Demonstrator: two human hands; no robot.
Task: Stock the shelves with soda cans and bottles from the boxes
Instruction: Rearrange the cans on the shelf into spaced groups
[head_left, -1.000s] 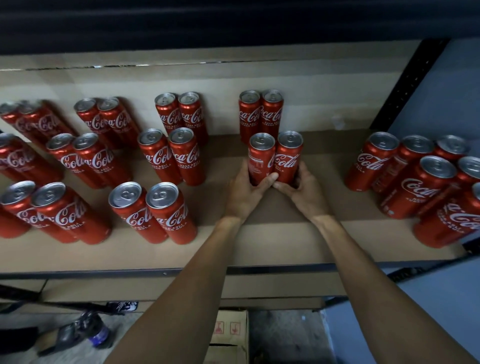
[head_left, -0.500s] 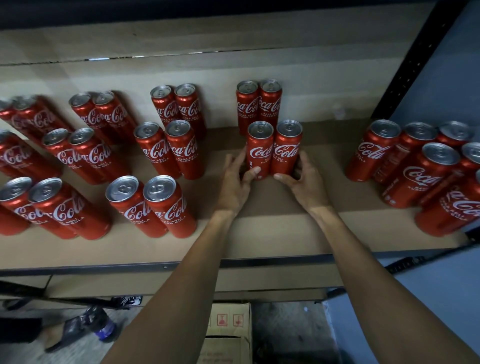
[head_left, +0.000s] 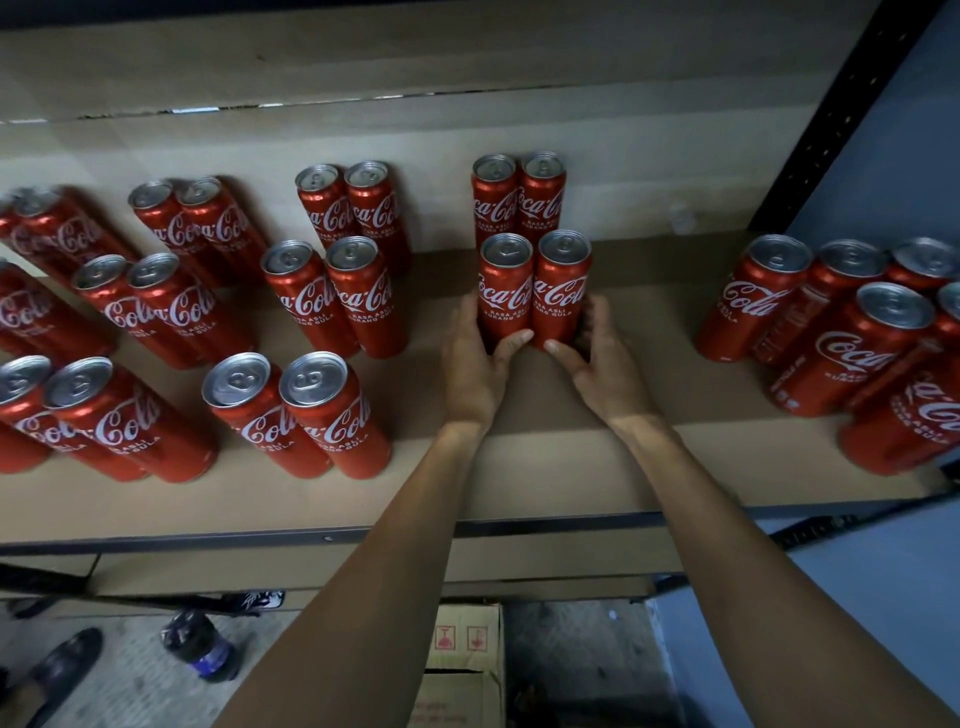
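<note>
Gripped left can (head_left: 506, 291) with left hand (head_left: 475, 371), right can (head_left: 562, 288) with right hand (head_left: 605, 366); upright, touching, just before back pair (head_left: 496, 202).

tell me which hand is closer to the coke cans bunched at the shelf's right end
Right. The right hand grips the right Coca-Cola can, left of the bunched cans; the left hand grips the left Coca-Cola can, farther off.

Hands: two, left hand (head_left: 472, 374) and right hand (head_left: 605, 371).
Held cans (head_left: 506, 306): two, one gripped per hand.
Cans just behind the hands (head_left: 493, 208): two.
Cans left of the hands (head_left: 332, 421): fourteen, seven pairs, plus at least two cut off at the edge.
Cans right of the hands (head_left: 753, 306): seven at least, too crowded to call exactly.
Bottle (head_left: 200, 647) below the hands: one.
Cardboard box (head_left: 462, 639) below: one.
Shoe (head_left: 67, 660): one.
</note>
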